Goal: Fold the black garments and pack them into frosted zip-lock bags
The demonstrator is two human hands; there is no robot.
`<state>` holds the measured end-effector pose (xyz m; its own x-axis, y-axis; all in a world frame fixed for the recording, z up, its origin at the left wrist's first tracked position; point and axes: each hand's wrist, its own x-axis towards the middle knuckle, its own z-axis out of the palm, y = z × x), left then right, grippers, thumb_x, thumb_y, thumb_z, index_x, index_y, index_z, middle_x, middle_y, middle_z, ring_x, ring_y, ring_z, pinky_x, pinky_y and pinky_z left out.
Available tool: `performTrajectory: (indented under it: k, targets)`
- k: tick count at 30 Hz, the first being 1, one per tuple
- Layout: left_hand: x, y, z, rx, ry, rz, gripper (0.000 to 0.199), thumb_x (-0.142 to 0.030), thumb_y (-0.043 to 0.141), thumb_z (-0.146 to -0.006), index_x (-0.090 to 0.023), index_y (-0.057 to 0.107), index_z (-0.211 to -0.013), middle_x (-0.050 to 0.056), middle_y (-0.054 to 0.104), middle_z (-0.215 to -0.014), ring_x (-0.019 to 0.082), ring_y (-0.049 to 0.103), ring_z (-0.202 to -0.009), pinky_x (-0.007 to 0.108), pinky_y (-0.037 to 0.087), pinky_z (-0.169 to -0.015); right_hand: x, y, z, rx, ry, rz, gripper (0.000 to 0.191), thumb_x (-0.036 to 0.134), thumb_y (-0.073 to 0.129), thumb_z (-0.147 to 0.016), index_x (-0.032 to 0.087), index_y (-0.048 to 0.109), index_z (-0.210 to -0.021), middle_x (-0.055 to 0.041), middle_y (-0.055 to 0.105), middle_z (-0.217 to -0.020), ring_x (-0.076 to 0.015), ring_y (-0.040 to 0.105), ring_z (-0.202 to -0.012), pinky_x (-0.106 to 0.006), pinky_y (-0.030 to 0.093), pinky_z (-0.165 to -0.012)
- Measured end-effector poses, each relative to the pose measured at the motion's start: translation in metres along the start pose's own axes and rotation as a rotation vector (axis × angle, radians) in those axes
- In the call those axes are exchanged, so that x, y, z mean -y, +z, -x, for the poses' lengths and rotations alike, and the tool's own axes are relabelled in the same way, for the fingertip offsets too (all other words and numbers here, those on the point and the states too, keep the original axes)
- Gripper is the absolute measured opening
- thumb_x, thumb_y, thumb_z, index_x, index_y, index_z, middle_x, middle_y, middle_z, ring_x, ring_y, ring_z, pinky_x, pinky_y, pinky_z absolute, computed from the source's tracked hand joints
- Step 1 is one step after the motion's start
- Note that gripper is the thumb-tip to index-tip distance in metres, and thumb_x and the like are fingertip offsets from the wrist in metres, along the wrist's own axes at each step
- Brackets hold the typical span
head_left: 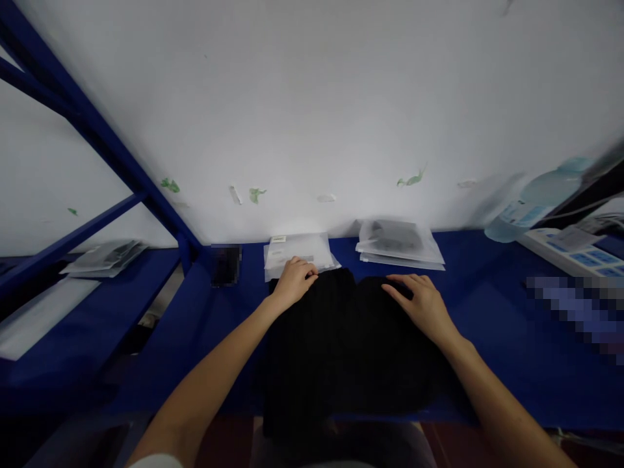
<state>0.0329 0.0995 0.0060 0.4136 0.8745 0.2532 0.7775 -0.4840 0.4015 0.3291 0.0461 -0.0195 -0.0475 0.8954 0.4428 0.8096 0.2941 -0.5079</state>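
A piece of black cloth (351,344), perhaps a garment, lies spread over the blue table, and its near edge hangs over the front. My left hand (294,285) is at the cloth's far left edge, its fingers bent and the thumb drawn close to them, pinching the fabric. On the far right part of the cloth rests my right hand (423,302), with fingers stretched out and the thumb apart. Just beyond my left hand lie flat clear plastic bags (297,250) with a small label. Another stack of frosted bags (400,244), holding something dark, sits beyond my right hand.
The blue table (487,312) meets a white wall (312,117). A dark blurred object (226,265) lies at left, near a blue metal frame (112,156). At right stand a large water bottle (536,198) and a white power strip (580,257). More bags (104,259) lie beyond the frame.
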Motion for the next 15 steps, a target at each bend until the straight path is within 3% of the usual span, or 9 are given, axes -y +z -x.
performTrajectory:
  k: [6,11,15]
  targets:
    - [-0.006,-0.009,0.010,0.007,0.035,-0.005,0.017,-0.023,0.046,-0.094,-0.020,0.063,-0.095,0.004,0.067,-0.089,0.021,0.061,-0.085,0.035,0.047,-0.081,0.003,-0.002,-0.001,0.041,0.089,-0.088,0.039,0.059,0.050,-0.083,0.025,0.069,-0.086,-0.0057,0.063,-0.073,-0.0242,0.057,-0.076,-0.040,0.048,-0.071]
    - [-0.024,-0.021,0.035,0.061,0.187,-0.057,0.030,-0.026,0.036,-0.098,-0.022,0.060,-0.115,0.006,0.066,-0.116,0.021,0.065,-0.096,0.037,0.049,-0.085,0.009,-0.012,0.003,0.067,0.050,-0.270,0.027,0.050,0.053,-0.085,0.030,0.069,-0.095,-0.0034,0.069,-0.095,-0.0239,0.061,-0.093,-0.041,0.048,-0.086]
    - [-0.039,-0.027,0.066,0.137,0.365,-0.215,0.039,-0.013,0.028,-0.097,-0.024,0.061,-0.115,0.006,0.054,-0.138,0.018,0.067,-0.086,0.037,0.052,-0.079,0.009,-0.026,0.014,0.177,-0.031,-0.407,0.020,0.042,0.054,-0.088,0.033,0.069,-0.096,-0.0019,0.069,-0.104,-0.0227,0.060,-0.104,-0.040,0.047,-0.094]
